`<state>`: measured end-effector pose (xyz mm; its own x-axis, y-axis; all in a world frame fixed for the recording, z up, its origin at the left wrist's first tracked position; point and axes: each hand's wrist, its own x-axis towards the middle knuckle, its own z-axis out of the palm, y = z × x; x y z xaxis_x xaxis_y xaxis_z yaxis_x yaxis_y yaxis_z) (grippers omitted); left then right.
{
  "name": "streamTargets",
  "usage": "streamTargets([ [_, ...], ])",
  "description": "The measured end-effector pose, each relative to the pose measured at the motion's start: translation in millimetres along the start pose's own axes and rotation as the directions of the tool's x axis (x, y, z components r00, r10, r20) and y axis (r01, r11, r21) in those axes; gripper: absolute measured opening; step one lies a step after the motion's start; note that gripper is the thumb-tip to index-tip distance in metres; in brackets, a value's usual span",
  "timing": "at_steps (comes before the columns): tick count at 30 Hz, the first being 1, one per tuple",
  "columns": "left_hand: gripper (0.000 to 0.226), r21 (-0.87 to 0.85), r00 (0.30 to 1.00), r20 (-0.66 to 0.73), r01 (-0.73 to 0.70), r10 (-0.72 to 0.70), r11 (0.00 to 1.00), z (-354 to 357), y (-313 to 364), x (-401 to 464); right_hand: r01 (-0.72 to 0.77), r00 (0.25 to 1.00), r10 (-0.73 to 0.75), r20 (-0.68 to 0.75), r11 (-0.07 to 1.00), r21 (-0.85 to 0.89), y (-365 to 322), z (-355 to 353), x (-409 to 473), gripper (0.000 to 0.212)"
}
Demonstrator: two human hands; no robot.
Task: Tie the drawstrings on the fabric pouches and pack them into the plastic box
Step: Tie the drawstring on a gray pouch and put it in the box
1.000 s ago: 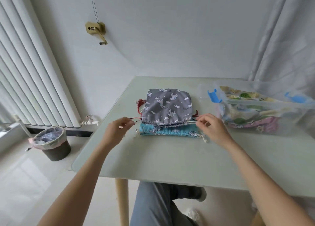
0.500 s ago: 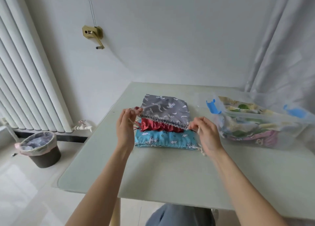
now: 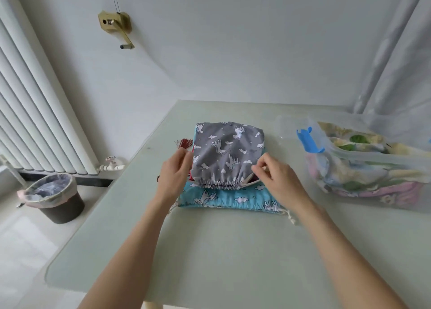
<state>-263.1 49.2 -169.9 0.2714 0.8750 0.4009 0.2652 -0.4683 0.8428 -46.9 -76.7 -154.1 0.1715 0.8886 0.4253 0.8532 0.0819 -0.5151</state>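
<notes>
Since half a second earlier the grey pouch [image 3: 227,155] at frame centre had been cinched — its mouth was gathered tight, covering the red pouch [image 3: 190,177] beneath. Drawstrings were judged ready for knotting. Left hand [image 3: 173,172] pinched its left edge; right hand [image 3: 274,177] pinched the cord at right. Count: three loose pouches on the bench [image 3: 210,250] — grey, red, blue pouch [image 3: 228,198] — one plastic box [image 3: 373,166], right, already part-filled.
</notes>
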Motion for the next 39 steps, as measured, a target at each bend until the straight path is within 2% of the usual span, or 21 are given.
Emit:
streamTargets([
  [1,0.028,0.126,0.998,0.018,-0.057,0.055,0.99,-1,-2,-2,0.053,0.999,-0.053,0.007,0.996,-0.068,-1,0,-1,0.019],
  [3,0.029,0.377,0.974,0.038,-0.22,0.223,0.9,-5,-3,-3,0.119,0.992,-0.113,0.048,0.979,-0.168,1,-1,-3,0.019],
  [6,0.032,0.497,0.906,0.12,-0.409,0.406,0.766,-11,-9,-1,0.14,0.99,-0.139,0.021,0.961,-0.238,4,-6,-1,0.018],
  [8,0.028,0.527,0.896,0.115,-0.42,0.428,0.739,-16,-15,-1,0.117,0.991,-0.129,-0.031,0.962,-0.247,9,-11,-2,0.019],
  [11,0.033,0.55,0.917,0.059,-0.36,0.394,0.754,-22,-20,-2,0.064,0.991,-0.095,-0.092,0.954,-0.293,17,-16,-8,0.021],
  [15,0.038,0.431,0.97,0.078,-0.243,0.232,0.869,-15,-11,-7,0.008,0.997,-0.029,-0.075,0.964,-0.267,17,-7,-9,0.029],
  [18,0.037,0.38,0.983,0.064,-0.186,0.175,0.906,-13,-7,-11,-0.042,0.993,0.014,-0.121,0.973,-0.229,16,-7,-6,0.036],
  [22,0.044,0.332,0.992,0.046,-0.128,0.119,0.935,-16,-7,-10,-0.07,0.992,0.061,-0.112,0.994,-0.084,17,-7,-8,0.016],
  [25,0.046,0.281,0.993,0.027,-0.116,0.113,0.953,-17,-6,-9,-0.128,0.983,0.136,-0.121,0.989,0.078,22,-7,-9,0.014],
  [29,0.046,0.313,0.999,0.011,-0.043,0.042,0.949,-14,-8,-7,-0.146,0.979,0.151,-0.14,0.988,0.047,22,2,-9,0.016],
  [31,0.038,0.292,1.0,0.028,-0.001,-0.008,0.956,-16,-9,-9,-0.137,0.98,0.143,-0.138,0.989,0.054,22,0,-8,0.014],
  [33,0.02,0.194,0.996,0.044,0.065,-0.075,0.979,-20,-11,-9,-0.11,0.987,0.121,-0.105,0.988,0.108,23,-5,-8,0.011],
  [35,0.003,-0.005,0.987,0.008,0.16,-0.16,0.987,-25,-8,-6,-0.096,0.987,0.121,-0.101,0.971,0.218,18,-10,-7,0.017],
  [37,0.026,-0.174,0.984,0.004,0.175,-0.177,0.969,-28,-2,-5,-0.07,0.981,0.116,-0.154,0.959,0.276,9,-10,-5,0.027],
  [39,0.038,-0.269,0.988,0.022,0.152,-0.151,0.951,-27,6,-5,-0.033,0.981,0.087,-0.176,0.956,0.291,-3,-11,2,0.032],
])
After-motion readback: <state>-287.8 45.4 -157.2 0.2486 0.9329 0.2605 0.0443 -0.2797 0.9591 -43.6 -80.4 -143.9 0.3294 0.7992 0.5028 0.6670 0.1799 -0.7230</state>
